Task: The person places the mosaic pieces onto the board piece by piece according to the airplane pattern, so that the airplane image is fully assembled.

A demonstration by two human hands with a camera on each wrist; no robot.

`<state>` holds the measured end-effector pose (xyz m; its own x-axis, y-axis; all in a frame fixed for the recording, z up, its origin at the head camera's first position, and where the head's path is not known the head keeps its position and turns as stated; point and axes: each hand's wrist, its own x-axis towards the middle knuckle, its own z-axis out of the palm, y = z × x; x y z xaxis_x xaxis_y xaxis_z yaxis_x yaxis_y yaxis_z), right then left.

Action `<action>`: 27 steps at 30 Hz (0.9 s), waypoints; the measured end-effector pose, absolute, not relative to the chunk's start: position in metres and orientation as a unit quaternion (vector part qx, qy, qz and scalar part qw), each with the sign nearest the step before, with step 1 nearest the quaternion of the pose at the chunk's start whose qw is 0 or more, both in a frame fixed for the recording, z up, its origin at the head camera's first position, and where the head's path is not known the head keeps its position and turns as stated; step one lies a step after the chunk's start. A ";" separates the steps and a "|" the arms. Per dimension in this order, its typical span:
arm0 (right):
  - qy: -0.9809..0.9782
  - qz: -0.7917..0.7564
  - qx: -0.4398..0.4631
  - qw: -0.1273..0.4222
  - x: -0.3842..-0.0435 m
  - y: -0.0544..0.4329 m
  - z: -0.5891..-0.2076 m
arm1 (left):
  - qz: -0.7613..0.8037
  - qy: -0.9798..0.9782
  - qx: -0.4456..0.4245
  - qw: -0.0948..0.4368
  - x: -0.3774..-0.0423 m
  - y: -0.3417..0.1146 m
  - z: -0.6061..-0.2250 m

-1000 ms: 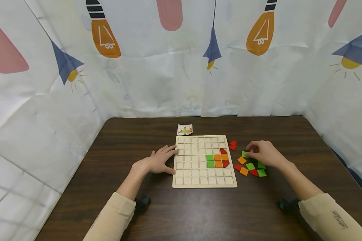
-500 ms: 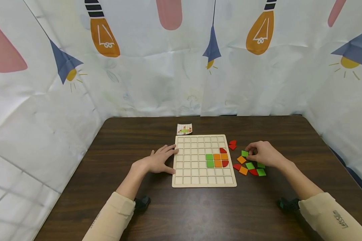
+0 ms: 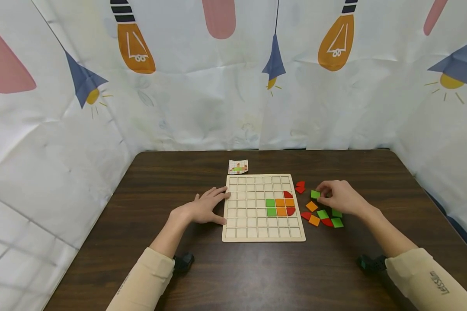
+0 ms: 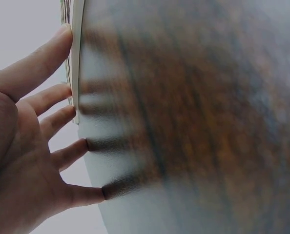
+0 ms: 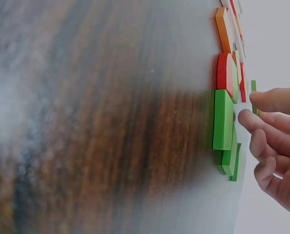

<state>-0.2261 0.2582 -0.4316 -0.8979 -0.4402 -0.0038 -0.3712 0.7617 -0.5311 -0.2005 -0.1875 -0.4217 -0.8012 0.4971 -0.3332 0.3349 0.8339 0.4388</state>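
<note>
My left hand (image 3: 202,209) lies with fingers spread at the left edge of a pale wooden grid board (image 3: 246,216). In the left wrist view its thumb and two fingertips meet the board's edge (image 4: 76,53), while the other fingertips rest on the table. To the right of the board, my right hand (image 3: 337,197) pinches a green square tile (image 3: 315,194) between thumb and fingers. That tile (image 5: 253,87) is held up, apart from the pile, in the right wrist view. On the board sit green squares (image 3: 271,207), orange squares (image 3: 281,207) and red quarter-round tiles (image 3: 288,195).
Loose tiles lie right of the board: orange squares (image 3: 312,206), green squares (image 3: 337,223), a red rounded piece (image 3: 327,222) and red pieces (image 3: 300,190) farther back. A small pattern card (image 3: 238,167) lies behind the board. A printed curtain (image 3: 218,108) hangs behind the dark table (image 3: 233,276).
The green tile at my right fingertips has come up slightly and away from the pile, tilting a little. My left hand and the board have stayed in place.
</note>
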 end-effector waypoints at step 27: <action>0.919 -0.323 -0.218 0.055 -0.223 0.225 -0.435 | 0.201 0.931 0.214 0.217 -0.200 -0.186 -0.419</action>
<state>-0.2227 0.2246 -0.4353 -0.8991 -0.4360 0.0399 -0.3651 0.6964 -0.6178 -0.2002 -0.1857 -0.4192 -0.8136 0.4866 -0.3184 0.3115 0.8271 0.4679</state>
